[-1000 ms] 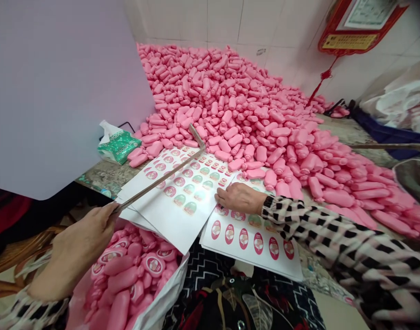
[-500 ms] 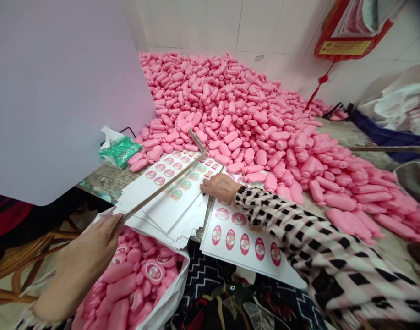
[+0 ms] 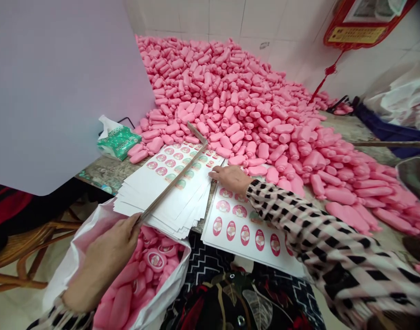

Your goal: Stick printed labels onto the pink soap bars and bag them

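My left hand [image 3: 113, 243] is closed around the lower end of a long, thin L-shaped rod [image 3: 171, 184]. The rod lies slantwise over a fanned stack of white sticker sheets [image 3: 136, 190], its bent end by the pink bottles [image 3: 235, 137]. At the right edge of that stack, my right hand [image 3: 232, 178] has its fingers drawn together; anything tiny between the fingertips is too small to make out. Under my right forearm lies a second set of sticker sheets [image 3: 226, 240] with pink oval labels. Below my left hand, a white bag [image 3: 74, 266] holds labelled pink bottles [image 3: 156, 260].
Pink bottles are heaped over the table up to the tiled wall. A green tissue pack [image 3: 118, 142] sits beside a pale panel [image 3: 65, 91] at left. A rattan chair [image 3: 31, 238] stands below. A red hanging calendar [image 3: 356, 34] is at upper right.
My left hand has shifted right and slightly down the picture, still gripping the rod. My right hand has moved a little to the right along the sheet edge. The view has tilted slightly.
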`<state>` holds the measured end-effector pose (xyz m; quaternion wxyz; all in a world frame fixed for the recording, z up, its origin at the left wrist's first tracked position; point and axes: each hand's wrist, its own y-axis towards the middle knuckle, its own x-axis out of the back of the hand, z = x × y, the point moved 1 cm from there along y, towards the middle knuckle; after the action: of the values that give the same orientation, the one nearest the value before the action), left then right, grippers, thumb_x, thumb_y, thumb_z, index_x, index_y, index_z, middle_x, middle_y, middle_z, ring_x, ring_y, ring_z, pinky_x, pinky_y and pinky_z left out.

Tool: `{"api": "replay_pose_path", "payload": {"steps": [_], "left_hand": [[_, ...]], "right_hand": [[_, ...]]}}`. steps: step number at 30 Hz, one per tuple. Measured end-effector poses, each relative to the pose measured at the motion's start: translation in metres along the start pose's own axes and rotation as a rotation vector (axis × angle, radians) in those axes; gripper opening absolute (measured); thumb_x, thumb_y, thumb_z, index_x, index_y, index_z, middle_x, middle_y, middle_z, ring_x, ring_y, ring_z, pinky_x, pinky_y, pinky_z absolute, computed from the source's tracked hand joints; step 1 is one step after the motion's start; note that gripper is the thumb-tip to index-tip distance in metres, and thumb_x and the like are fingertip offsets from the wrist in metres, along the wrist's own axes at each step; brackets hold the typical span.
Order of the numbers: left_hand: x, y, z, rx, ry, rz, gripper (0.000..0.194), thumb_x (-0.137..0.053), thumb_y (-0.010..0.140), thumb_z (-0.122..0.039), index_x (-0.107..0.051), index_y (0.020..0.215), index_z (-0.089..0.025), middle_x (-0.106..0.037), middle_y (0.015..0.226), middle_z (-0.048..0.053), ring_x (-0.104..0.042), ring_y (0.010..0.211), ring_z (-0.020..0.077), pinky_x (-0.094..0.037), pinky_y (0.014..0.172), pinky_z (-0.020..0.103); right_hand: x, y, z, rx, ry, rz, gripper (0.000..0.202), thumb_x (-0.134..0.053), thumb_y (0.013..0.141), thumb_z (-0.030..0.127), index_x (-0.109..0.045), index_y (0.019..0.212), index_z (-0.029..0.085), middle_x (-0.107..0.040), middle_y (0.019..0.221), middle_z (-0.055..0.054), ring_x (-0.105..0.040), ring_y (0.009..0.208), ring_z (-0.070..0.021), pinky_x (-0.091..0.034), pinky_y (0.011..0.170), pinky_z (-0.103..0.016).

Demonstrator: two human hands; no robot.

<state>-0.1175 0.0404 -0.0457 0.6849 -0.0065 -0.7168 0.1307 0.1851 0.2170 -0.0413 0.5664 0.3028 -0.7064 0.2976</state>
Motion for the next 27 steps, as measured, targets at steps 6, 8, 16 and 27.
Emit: {"api": "replay_pose_path", "payload": {"steps": [6, 8, 16, 27], "left_hand": [[-0.001, 0.002, -0.027, -0.149, 0.036, -0.373, 0.047, -0.036, 0.089, -0.041, -0.05, 0.127, -0.017, -0.054, 0.12, 0.017, -0.051, 0.108, 0.0311, -0.04, 0.09, 0.043], [-0.003, 0.007, -0.049, -0.287, 0.021, -0.478, 0.041, -0.039, 0.089, -0.037, -0.055, 0.122, -0.019, -0.054, 0.12, 0.015, -0.049, 0.111, 0.0304, -0.04, 0.091, 0.044], [-0.003, 0.016, -0.089, -0.416, -0.047, -0.488, 0.038, -0.042, 0.089, -0.033, -0.059, 0.119, -0.019, -0.057, 0.117, 0.013, -0.053, 0.104, 0.0272, -0.042, 0.089, 0.042], [0.061, 0.107, 0.032, 0.169, -0.153, -0.153, 0.042, -0.04, 0.089, -0.032, -0.053, 0.126, -0.017, -0.062, 0.118, 0.009, -0.058, 0.105, 0.0234, -0.045, 0.085, 0.032]], "right_hand": [[0.002, -0.051, 0.027, -0.079, 0.233, -0.059, 0.03, -0.042, 0.09, 0.021, -0.055, 0.117, 0.022, -0.06, 0.109, -0.006, -0.059, 0.082, -0.0165, -0.036, 0.059, -0.025], [0.001, -0.06, 0.042, -0.059, 0.298, -0.055, 0.031, -0.043, 0.09, 0.022, -0.054, 0.119, 0.023, -0.06, 0.111, -0.006, -0.059, 0.085, -0.0163, -0.039, 0.061, -0.025], [-0.002, -0.043, 0.07, -0.079, 0.291, 0.026, 0.025, -0.039, 0.087, 0.016, -0.06, 0.1, 0.02, -0.06, 0.106, -0.006, -0.06, 0.08, -0.0183, -0.04, 0.057, -0.026], [-0.008, -0.036, 0.076, -0.481, 0.923, -0.135, 0.032, -0.043, 0.075, 0.01, -0.061, 0.099, 0.021, -0.063, 0.101, -0.005, -0.057, 0.092, -0.0202, -0.04, 0.071, -0.027]]}}
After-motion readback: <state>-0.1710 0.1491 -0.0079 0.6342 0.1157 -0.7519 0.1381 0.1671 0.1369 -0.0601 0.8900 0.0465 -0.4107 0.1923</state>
